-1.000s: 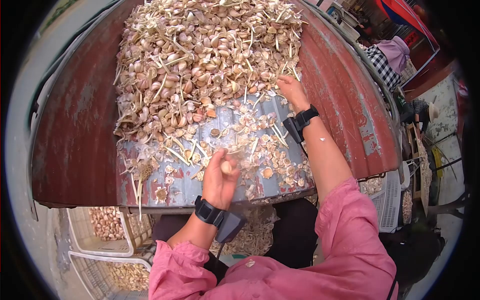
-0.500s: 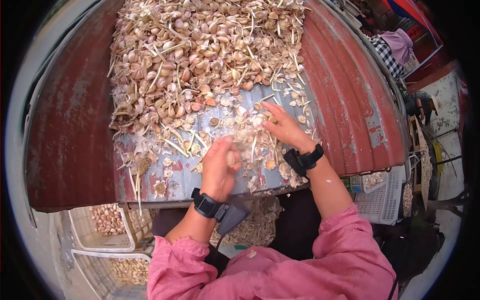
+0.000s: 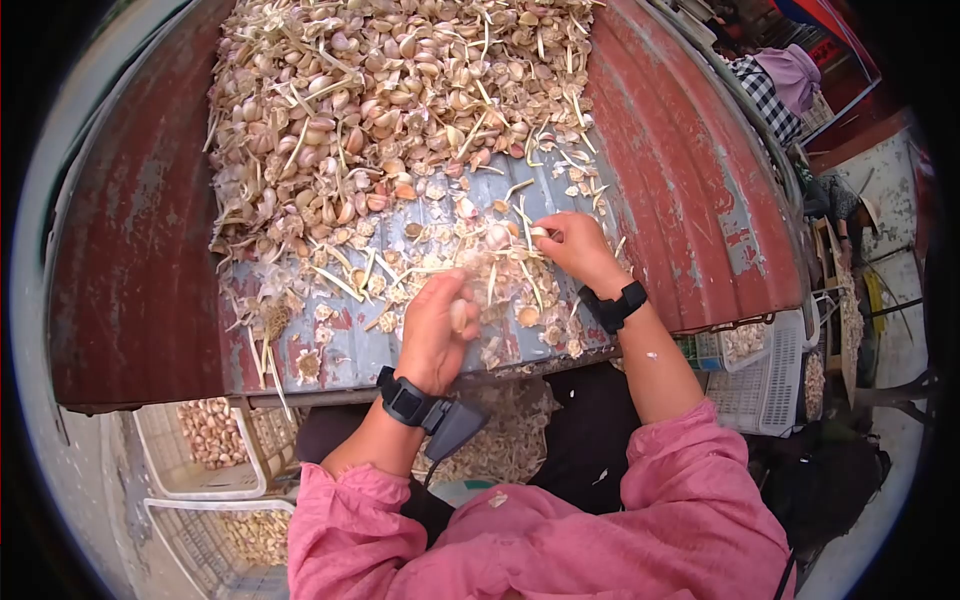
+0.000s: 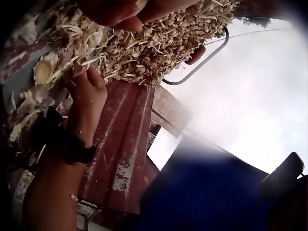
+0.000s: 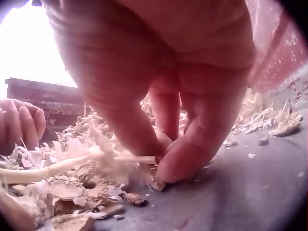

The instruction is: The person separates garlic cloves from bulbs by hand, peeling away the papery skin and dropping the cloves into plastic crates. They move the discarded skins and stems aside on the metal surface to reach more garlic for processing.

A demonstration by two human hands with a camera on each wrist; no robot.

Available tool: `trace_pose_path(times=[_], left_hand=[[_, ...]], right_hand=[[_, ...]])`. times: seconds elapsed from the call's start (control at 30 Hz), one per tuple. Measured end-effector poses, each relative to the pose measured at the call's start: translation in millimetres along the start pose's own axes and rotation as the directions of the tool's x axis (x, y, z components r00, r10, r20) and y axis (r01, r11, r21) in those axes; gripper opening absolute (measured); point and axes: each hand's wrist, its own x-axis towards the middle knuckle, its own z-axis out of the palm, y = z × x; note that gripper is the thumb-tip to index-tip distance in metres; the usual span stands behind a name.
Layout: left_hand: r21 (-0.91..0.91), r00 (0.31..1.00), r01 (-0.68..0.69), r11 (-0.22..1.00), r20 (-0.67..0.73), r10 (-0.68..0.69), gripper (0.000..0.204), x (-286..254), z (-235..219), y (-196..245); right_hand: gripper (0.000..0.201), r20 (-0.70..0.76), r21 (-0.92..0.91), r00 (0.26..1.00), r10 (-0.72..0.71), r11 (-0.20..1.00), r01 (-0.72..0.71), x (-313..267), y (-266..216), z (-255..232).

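Note:
Garlic cloves with stems and skins form a large pile (image 3: 400, 90) on a metal surface (image 3: 370, 348). My left hand (image 3: 432, 332) is at the near side of the scraps, its fingers curled around a pale garlic clove (image 3: 460, 316). To its right, my right hand (image 3: 578, 250) pinches a small whitish garlic piece (image 3: 540, 232) just above the loose scraps. In the right wrist view the thumb and fingertips of my right hand (image 5: 166, 159) meet low over the metal, beside a pale stem (image 5: 43, 172); the fingers hide most of the piece.
Red, peeling metal panels (image 3: 130, 230) slope up on both sides. Below left stand two crates, one with pinkish cloves (image 3: 210, 434), one with paler cloves (image 3: 256, 536). More crates (image 3: 752, 396) stand at right, and other people (image 3: 770, 95) are beyond the panel.
My right hand has come from the pile's right edge toward the scraps near my left hand, and its fingers have closed on a small piece. My left hand has stayed nearly in place.

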Motion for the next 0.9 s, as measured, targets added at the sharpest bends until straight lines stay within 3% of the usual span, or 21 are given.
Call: trace_pose_path(times=[0.03, 0.07, 0.1, 0.17, 0.2, 0.4, 0.5, 0.57, 0.63, 0.67, 0.7, 0.77, 0.8, 0.87, 0.9], left_hand=[[0.018, 1.000, 0.010, 1.000, -0.002, -0.010, 0.014, 0, 1, 0], [0.036, 1.000, 0.022, 0.999, -0.005, -0.022, 0.015, 0, 2, 0], [0.033, 1.000, 0.024, 0.999, -0.005, -0.024, 0.015, 0, 3, -1], [0.094, 0.997, 0.041, 0.995, 0.068, -0.048, 0.017, -2, 6, -4], [0.112, 0.993, 0.040, 0.993, 0.104, -0.052, 0.018, -1, 3, -8], [0.177, 0.979, 0.071, 0.982, 0.179, -0.103, 0.022, -8, 10, -10], [0.162, 0.960, 0.111, 0.980, 0.238, -0.148, 0.024, -15, 14, -10], [0.148, 0.937, 0.141, 0.979, 0.299, -0.180, 0.025, -16, 16, -9], [0.179, 0.938, 0.161, 0.971, 0.278, -0.207, 0.026, -16, 14, -13], [0.216, 0.939, 0.117, 0.969, 0.294, -0.179, 0.027, -13, 11, -14], [0.232, 0.940, 0.133, 0.964, 0.280, -0.197, 0.027, -12, 11, -13], [0.244, 0.956, 0.056, 0.968, 0.266, -0.122, 0.026, -13, 12, -11], [0.231, 0.956, 0.061, 0.971, 0.267, -0.123, 0.025, -14, 13, -10], [0.241, 0.956, 0.057, 0.969, 0.266, -0.122, 0.025, -13, 13, -12], [0.238, 0.957, 0.054, 0.970, 0.266, -0.118, 0.025, -14, 11, -13]], right_hand=[[0.022, 0.022, 0.362, 0.996, 0.086, 0.928, -0.088, -6, 5, 2], [0.023, 0.075, 0.671, 0.985, 0.158, 0.722, -0.167, -12, 7, 5], [0.023, 0.077, 0.668, 0.984, 0.159, 0.724, -0.169, -19, 3, 3], [0.028, 0.164, 0.904, 0.986, 0.021, 0.397, -0.158, -35, -11, -10], [0.034, 0.192, 0.917, 0.981, -0.021, 0.361, -0.172, -42, -17, -15], [0.029, 0.127, 0.959, 0.986, -0.108, 0.268, -0.094, -66, -43, -37], [0.027, 0.116, 0.925, 0.989, -0.093, 0.374, -0.074, -76, -52, -43], [0.025, -0.028, 0.950, 0.983, -0.183, 0.301, 0.083, -94, -75, -53], [0.026, -0.075, 0.866, 0.907, -0.415, 0.424, 0.266, -118, -95, -88], [0.025, -0.080, 0.969, 0.751, -0.655, 0.126, 0.213, -116, -102, -94], [0.025, -0.175, 0.984, 0.537, -0.825, -0.160, 0.075, -113, -107, -100], [0.021, -0.270, 0.959, 0.559, -0.784, -0.170, 0.225, -129, -119, -120], [0.021, -0.285, 0.956, 0.569, -0.772, -0.185, 0.228, -133, -123, -119], [0.019, -0.448, 0.893, 0.570, -0.689, -0.383, 0.238, -137, -133, -115], [0.019, -0.462, 0.884, 0.569, -0.680, -0.402, 0.238, -142, -136, -113]])
